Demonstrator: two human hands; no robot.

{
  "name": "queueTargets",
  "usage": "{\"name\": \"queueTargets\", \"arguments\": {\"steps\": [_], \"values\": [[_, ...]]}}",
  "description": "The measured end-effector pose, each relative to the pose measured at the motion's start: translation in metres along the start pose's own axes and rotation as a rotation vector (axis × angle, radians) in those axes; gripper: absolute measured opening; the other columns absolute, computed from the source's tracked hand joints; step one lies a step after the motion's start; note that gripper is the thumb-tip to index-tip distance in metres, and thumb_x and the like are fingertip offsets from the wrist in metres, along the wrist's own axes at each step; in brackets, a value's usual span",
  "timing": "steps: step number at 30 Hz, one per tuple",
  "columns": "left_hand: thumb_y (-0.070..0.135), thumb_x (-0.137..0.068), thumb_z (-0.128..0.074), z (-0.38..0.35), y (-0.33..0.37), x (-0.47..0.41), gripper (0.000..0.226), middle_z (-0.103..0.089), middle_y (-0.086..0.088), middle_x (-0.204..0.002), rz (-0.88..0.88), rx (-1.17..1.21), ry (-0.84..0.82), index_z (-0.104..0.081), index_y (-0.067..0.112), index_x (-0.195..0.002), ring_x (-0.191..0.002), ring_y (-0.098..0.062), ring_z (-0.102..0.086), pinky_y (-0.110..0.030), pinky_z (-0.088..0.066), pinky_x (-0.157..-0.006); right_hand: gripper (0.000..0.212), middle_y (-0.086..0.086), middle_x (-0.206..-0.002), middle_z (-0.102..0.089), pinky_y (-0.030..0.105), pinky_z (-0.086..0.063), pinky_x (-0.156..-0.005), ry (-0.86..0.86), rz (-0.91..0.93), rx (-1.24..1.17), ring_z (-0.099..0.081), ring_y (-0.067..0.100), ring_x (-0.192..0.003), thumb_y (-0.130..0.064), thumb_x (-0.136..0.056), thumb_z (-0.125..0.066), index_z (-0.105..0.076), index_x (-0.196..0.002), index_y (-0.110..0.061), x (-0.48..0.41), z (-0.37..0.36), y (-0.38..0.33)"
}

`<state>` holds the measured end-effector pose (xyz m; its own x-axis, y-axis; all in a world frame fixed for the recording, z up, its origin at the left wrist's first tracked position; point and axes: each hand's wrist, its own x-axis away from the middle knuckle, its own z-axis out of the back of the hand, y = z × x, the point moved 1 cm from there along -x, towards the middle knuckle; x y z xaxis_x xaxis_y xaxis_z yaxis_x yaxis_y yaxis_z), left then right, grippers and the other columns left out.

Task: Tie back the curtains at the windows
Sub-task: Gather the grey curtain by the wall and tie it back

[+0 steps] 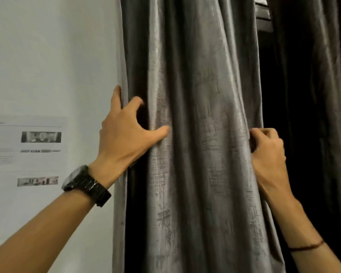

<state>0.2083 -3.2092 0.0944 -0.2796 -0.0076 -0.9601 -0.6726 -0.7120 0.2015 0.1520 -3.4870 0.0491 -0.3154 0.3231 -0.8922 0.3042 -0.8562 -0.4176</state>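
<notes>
Grey curtain (201, 91), white wall (47, 56), printed sheet (10, 164)

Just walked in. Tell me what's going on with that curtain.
A person is gathering the grey curtain from both sides. The left hand holds its left edge by the white wall, with the thumb pressed on a front fold. The right hand grips its right edge, beside a dark gap and a darker curtain. No tie-back is in sight, and the curtain is not yet tied.
</notes>
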Motion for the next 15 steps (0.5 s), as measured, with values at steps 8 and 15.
{"name": "queueTargets", "arguments": {"steps": [8,15], "values": [[0.009,-0.077,-0.074,0.022,-0.008,0.025,0.038,-0.041,0.001,-0.051,-0.029,-0.021,0.183,-0.039,0.012,-0.061,-0.046,-0.013,-0.036,-0.025,-0.03,-0.047,0.015,-0.001,-0.085,-0.052,0.051,-0.033,-0.085,0.3,0.123,0.137,-0.054,0.032,-0.098,-0.036,-0.088,-0.051,-0.045,-0.084,-0.022,0.027,-0.015,0.012],[-0.003,-0.08,-0.066,0.012,-0.009,0.051,0.051,-0.048,-0.001,-0.06,-0.054,-0.107,0.056,-0.037,0.023,-0.113,-0.048,-0.024,-0.045,-0.037,-0.037,-0.051,0.052,-0.013,-0.095,-0.059,0.045,-0.028,-0.09,0.26,0.305,-0.089,-0.051,0.013,-0.092,-0.022,-0.1,-0.046,-0.042,-0.148,-0.041,0.073,-0.011,-0.014]]}}
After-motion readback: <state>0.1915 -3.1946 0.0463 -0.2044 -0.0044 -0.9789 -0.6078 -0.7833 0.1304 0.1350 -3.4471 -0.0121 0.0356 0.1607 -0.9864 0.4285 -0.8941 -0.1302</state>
